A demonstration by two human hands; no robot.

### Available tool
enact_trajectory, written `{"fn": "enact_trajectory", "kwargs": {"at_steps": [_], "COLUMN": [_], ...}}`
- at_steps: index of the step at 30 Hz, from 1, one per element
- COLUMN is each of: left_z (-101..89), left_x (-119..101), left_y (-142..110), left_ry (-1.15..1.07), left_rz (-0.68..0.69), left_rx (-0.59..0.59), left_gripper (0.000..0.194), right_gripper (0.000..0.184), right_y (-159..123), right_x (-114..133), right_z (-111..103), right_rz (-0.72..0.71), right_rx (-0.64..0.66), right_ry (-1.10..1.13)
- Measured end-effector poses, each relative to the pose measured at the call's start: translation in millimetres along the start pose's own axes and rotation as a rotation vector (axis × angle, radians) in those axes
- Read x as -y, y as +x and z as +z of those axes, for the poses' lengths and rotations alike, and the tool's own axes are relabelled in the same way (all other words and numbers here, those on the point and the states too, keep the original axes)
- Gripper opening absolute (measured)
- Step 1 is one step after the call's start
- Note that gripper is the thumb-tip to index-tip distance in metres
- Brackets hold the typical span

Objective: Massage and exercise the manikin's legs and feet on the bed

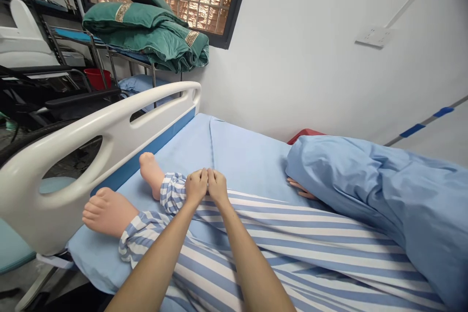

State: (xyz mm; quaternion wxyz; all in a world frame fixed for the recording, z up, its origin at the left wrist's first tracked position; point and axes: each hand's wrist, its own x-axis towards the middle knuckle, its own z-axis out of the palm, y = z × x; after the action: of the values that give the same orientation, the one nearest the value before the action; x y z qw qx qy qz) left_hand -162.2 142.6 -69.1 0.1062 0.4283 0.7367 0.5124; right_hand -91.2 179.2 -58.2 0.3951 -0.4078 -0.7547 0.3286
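Note:
A manikin in blue-and-white striped pyjama trousers (263, 212) lies on a bed with a light blue sheet (241, 151). Side by side on the far leg, near the shin, are my left hand (196, 186) and my right hand (217, 185). Both are closed with fingers curled over the far side of the trouser leg, knuckles almost touching; the fingertips are hidden. To the left, the far bare foot (151, 173) points up, and the near foot (109, 211) rests closer to me. A blue quilt (365, 180) covers the upper body, with the manikin's fingers (302, 188) showing under its edge.
A white footboard (117, 112) with a blue strip closes off the bed's left end. Behind it are a wheelchair (80, 100), a red bucket (98, 78) and folded green quilts (146, 29) on a metal-framed stand. A white wall (292, 48) runs along the far side.

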Motion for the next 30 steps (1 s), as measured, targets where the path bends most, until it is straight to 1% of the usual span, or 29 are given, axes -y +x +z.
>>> {"fn": "enact_trajectory", "kwargs": {"at_steps": [3,7,9,11,15,17,19,21,24,27,30], "left_z": [1.0,4.1,6.1,7.6,9.5,11.3,13.9,16.5,19.3,19.8,18.6], "left_x": [-1,-7,-16,-31,-59,-64,-59,-47,-28,-19,-17], "left_y": [0,0,0,0,0,-1,-4,-7,-10,-10,-8], "left_ry": [0.017,-0.004,-0.054,-0.124,-0.312,-0.431,-0.466,-0.361,-0.166,-0.111,-0.081], "left_rz": [0.0,-0.045,-0.09,-0.122,-0.099,-0.109,-0.137,-0.138,-0.095,-0.056,-0.031], "left_rx": [0.018,0.026,-0.002,-0.035,-0.044,-0.065,-0.103,-0.109,-0.063,-0.03,-0.008], "left_gripper": [0.042,0.04,0.038,0.036,0.034,0.036,0.036,0.035,0.035,0.036,0.036], "right_gripper": [0.039,0.037,0.036,0.036,0.035,0.035,0.036,0.036,0.036,0.036,0.038], "right_y": [0,1,2,3,4,5,5,5,4,3,2], "right_x": [-9,-10,-9,-9,-11,-11,-11,-11,-11,-12,-11], "right_z": [3,1,-2,-4,-9,-10,-9,-9,-7,-4,-3], "right_rz": [0.025,0.044,0.06,0.08,0.126,0.134,0.136,0.145,0.148,0.115,0.103], "right_rx": [-0.003,-0.031,-0.043,-0.059,-0.069,-0.066,-0.081,-0.108,-0.126,-0.116,-0.118], "right_ry": [0.076,0.181,0.243,0.321,0.467,0.484,0.466,0.444,0.41,0.357,0.302]}}
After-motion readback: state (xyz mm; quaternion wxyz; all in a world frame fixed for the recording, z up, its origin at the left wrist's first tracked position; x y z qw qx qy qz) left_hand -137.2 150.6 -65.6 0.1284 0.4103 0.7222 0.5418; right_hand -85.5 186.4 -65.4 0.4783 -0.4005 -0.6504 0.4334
